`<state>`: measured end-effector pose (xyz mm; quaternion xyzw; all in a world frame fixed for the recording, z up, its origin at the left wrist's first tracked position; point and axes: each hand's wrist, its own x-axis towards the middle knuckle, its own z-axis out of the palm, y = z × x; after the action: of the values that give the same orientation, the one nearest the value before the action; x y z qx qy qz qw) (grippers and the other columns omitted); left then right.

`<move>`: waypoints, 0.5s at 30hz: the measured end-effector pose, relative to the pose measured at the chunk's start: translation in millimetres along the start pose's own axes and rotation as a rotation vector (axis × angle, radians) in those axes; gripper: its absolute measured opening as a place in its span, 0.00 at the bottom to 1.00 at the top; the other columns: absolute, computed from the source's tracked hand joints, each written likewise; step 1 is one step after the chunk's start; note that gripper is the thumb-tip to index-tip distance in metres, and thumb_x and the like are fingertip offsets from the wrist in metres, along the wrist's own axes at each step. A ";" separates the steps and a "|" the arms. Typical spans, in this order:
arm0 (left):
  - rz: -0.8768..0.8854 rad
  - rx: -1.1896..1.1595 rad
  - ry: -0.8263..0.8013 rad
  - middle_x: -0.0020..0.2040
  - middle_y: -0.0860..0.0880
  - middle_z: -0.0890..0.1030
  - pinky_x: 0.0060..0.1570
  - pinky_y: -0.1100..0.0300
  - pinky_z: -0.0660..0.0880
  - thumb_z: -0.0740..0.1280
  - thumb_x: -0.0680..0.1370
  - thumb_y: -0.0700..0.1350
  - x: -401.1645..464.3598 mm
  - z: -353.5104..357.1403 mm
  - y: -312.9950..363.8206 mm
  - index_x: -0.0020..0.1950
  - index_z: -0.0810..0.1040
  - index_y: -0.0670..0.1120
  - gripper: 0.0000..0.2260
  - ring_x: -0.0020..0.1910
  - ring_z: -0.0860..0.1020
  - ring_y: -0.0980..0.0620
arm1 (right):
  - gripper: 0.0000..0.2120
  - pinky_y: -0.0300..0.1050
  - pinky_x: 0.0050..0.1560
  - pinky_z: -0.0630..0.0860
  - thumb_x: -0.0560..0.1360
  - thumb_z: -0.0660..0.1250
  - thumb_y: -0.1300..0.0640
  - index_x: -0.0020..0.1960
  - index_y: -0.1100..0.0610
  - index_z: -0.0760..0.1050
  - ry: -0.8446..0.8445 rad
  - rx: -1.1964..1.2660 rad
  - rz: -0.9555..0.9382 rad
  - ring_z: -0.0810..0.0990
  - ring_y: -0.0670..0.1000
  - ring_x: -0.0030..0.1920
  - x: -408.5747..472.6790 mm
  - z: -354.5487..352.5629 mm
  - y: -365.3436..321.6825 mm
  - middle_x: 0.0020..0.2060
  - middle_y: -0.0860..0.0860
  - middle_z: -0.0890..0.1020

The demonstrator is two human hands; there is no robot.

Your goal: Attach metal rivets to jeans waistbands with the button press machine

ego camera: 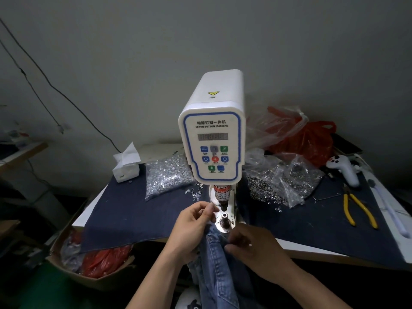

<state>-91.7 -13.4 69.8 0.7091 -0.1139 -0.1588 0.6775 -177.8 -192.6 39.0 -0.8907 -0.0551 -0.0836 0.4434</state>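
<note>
Button press machine stands upright at centre of worktop, control panel facing the camera. Lower die post sits on the base plate just below the punch, apart from it.

Jeans hang off the front edge of the worktop; waistband end lies just in front of the base plate. One metal rivet is visible on the denim near the top.

Left hand: grip clamped on the left edge of the waistband, fingers curled, thumb and fingertips up beside the die post. Right hand: fingers curled, pinching the fabric on the right side, just below the base plate.

Bag of silver rivet parts left of the machine, bag of ring parts right of it. Yellow-handled pliers lie far right. Tissue pack sits at back left.
</note>
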 end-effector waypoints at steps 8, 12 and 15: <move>0.231 0.740 -0.320 0.49 0.58 0.78 0.58 0.58 0.70 0.78 0.69 0.62 -10.5 -23.8 -5.1 0.45 0.81 0.59 0.12 0.54 0.73 0.58 | 0.07 0.34 0.48 0.74 0.79 0.70 0.57 0.44 0.47 0.78 0.069 0.205 0.043 0.81 0.40 0.44 -1.5 -14.3 -3.3 0.40 0.41 0.83; 0.235 0.739 -0.328 0.53 0.60 0.77 0.62 0.50 0.66 0.74 0.74 0.62 -15.8 -27.3 -17.3 0.45 0.80 0.52 0.14 0.62 0.70 0.56 | 0.05 0.34 0.40 0.69 0.78 0.69 0.54 0.43 0.51 0.77 -0.123 0.577 0.126 0.72 0.42 0.38 2.9 -20.5 -9.6 0.35 0.43 0.77; 0.226 0.281 -0.353 0.61 0.50 0.81 0.65 0.52 0.74 0.73 0.78 0.56 -18.9 -37.6 -17.7 0.56 0.86 0.50 0.12 0.68 0.76 0.49 | 0.11 0.41 0.49 0.72 0.83 0.65 0.50 0.47 0.57 0.77 -0.285 0.333 0.167 0.74 0.42 0.44 10.7 -32.6 -3.2 0.40 0.47 0.79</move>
<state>-95.9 29.4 54.6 0.7403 -0.3297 -0.1862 0.5555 -171.1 -216.5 62.9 -0.8096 -0.0562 0.0904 0.5773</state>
